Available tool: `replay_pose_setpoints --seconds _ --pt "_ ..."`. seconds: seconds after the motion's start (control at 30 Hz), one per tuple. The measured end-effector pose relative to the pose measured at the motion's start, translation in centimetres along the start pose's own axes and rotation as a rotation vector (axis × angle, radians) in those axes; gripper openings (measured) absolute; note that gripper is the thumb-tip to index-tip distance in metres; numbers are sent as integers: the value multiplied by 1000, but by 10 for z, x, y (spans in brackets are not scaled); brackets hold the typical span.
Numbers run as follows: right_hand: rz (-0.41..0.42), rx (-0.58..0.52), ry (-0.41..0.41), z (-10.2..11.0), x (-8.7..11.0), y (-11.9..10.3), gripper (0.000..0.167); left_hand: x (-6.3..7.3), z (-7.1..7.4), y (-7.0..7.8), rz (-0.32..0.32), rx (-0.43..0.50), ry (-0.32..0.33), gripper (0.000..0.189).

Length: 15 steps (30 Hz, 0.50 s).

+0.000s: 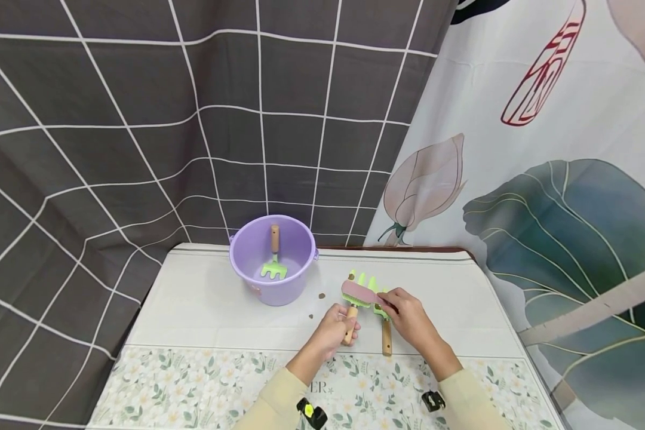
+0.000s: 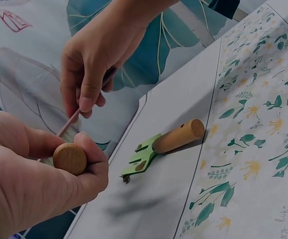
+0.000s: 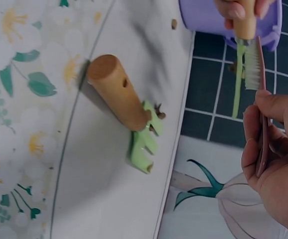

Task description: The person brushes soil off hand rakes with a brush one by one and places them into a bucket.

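My left hand (image 1: 335,328) grips the wooden handle (image 2: 70,159) of a small green garden fork, whose tines (image 1: 362,279) point away from me. In the right wrist view the green head (image 3: 238,87) shows edge-on. My right hand (image 1: 408,313) pinches a pink brush (image 1: 359,292) by its handle; its pale bristles (image 3: 252,64) are against or very near the fork's head. Below the hands, a green hand rake (image 3: 143,152) lies on the table with its wooden handle (image 1: 387,338) toward me. Brown clumps stick to its tines.
A purple bucket (image 1: 279,294) stands at the back left of the table, holding another green rake (image 1: 274,269) with a wooden handle. Brown crumbs (image 1: 321,295) lie beside it on the white tablecloth (image 1: 204,298). A floral band (image 1: 193,382) crosses the front. Curtains hang behind.
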State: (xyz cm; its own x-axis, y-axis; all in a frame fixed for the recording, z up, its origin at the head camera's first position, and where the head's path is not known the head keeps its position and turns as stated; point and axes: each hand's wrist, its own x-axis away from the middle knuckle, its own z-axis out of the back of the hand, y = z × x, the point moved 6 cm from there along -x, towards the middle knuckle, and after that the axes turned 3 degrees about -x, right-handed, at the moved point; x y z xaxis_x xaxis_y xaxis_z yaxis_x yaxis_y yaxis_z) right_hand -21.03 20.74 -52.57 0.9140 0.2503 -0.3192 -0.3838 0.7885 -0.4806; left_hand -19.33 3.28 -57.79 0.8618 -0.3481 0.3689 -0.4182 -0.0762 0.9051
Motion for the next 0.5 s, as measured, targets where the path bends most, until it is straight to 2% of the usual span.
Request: replay_pose_setpoints --seconds 0.2,0.5 --pt "32 11 22 -5 0 0 21 1 0 2 -8 0 8 19" --pt "-6 40 32 -5 -8 8 24 2 -1 2 -16 -1 6 16"
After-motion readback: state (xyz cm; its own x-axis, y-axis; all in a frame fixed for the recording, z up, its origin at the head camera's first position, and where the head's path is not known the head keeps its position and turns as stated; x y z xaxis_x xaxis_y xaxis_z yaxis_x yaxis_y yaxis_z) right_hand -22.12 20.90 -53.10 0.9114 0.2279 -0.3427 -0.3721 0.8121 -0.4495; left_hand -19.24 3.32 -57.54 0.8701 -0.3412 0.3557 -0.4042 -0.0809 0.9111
